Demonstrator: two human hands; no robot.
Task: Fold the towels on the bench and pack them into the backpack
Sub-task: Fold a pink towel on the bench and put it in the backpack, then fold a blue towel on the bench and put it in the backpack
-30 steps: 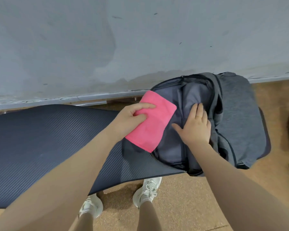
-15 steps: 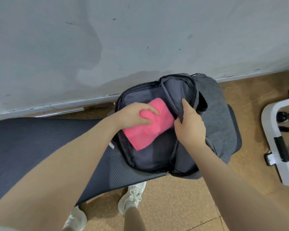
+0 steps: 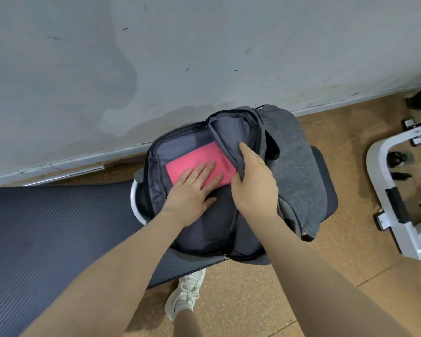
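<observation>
A grey backpack lies unzipped on the right end of the dark padded bench. A folded pink towel lies flat inside its main compartment. My left hand presses on the towel with straight, spread fingers. My right hand grips the edge of the backpack's front panel and holds it up, which keeps the compartment open. I see no other towel on the bench.
A grey wall runs right behind the bench. A white metal gym frame stands on the brown floor at the right. My white shoe shows below the bench's front edge.
My left hand carried the pink towel from the backpack's rim down into the compartment and now lies flat on it. My right hand went from resting on the lining to gripping the panel.
</observation>
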